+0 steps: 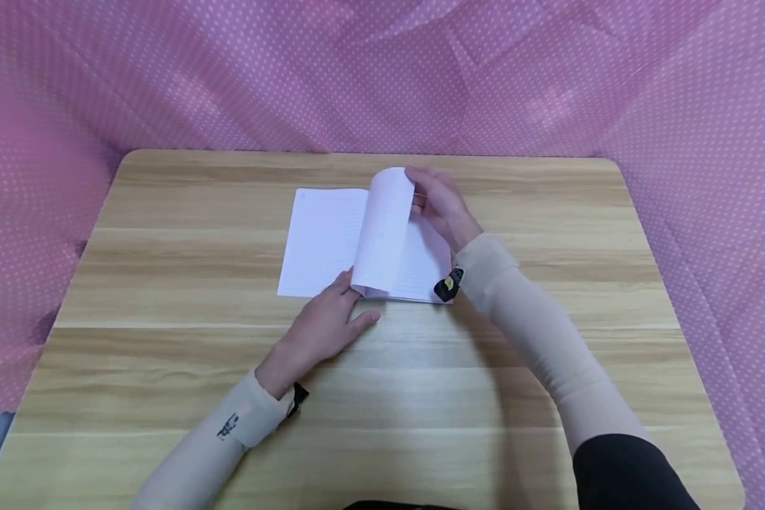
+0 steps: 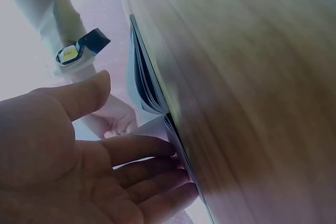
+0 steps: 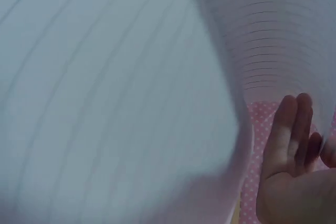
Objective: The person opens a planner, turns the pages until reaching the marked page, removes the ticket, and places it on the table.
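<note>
An open notebook (image 1: 319, 241) with lined white pages lies at the middle of the table. One page (image 1: 382, 230) stands curled up above the spine, bent toward the left. At its upper right corner my right hand (image 1: 445, 207) pinches the edge. The right wrist view shows a lined sheet (image 3: 115, 87) filling most of the picture, with the fingers of that hand at the lower right. My left hand (image 1: 321, 322) rests its outstretched fingers on the notebook's lower edge near the spine, thumb apart. From the left wrist view, those fingers touch the pages at the fold.
The wooden table (image 1: 166, 368) has rounded corners. Pink dotted cloth (image 1: 382, 78) hangs behind it and along both sides. A dark wrist strap (image 1: 448, 285) on the right sleeve sits over the notebook's lower right corner.
</note>
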The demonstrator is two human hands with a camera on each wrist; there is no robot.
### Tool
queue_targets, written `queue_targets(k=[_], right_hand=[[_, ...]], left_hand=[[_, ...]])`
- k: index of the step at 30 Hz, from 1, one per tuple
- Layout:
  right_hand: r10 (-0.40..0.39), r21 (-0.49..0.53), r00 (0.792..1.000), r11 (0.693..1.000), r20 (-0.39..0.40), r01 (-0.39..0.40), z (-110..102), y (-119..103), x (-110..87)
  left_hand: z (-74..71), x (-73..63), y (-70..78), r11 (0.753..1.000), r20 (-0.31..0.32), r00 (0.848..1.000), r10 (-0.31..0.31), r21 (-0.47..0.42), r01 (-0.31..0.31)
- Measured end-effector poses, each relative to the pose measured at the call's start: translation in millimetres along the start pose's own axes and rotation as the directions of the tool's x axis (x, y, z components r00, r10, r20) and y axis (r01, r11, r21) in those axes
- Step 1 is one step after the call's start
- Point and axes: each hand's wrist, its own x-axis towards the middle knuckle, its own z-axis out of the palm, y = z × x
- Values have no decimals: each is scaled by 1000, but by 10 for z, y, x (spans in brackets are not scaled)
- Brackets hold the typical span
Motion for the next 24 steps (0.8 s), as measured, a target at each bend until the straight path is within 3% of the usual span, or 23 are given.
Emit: queue_targets(k=[3,5,9,16,21,24], right_hand=[[-14,-88,1000,996,11,15,15,77,-3],[-27,-159,999,987,19,30,17,145,-16],[-62,-232,997,970,41,70,11,282,-41],[-142,-252,988,955,65,154,9,416,-48],[-156,-274,986,947,55,165,15,460,-44],[-162,-291,986,942,46,169,15,476,-44]], left_hand=[[14,10,-30,1000,-19,1000,18,-13,-18],[121,43,-156,999,-32,999,32,9,-32],[226,60,-268,999,-39,999,37,34,-35],[26,-37,49,998,35,999,-41,49,39],[50,-76,85,997,22,999,-39,67,38],[85,-141,144,996,-23,1000,-14,88,16]])
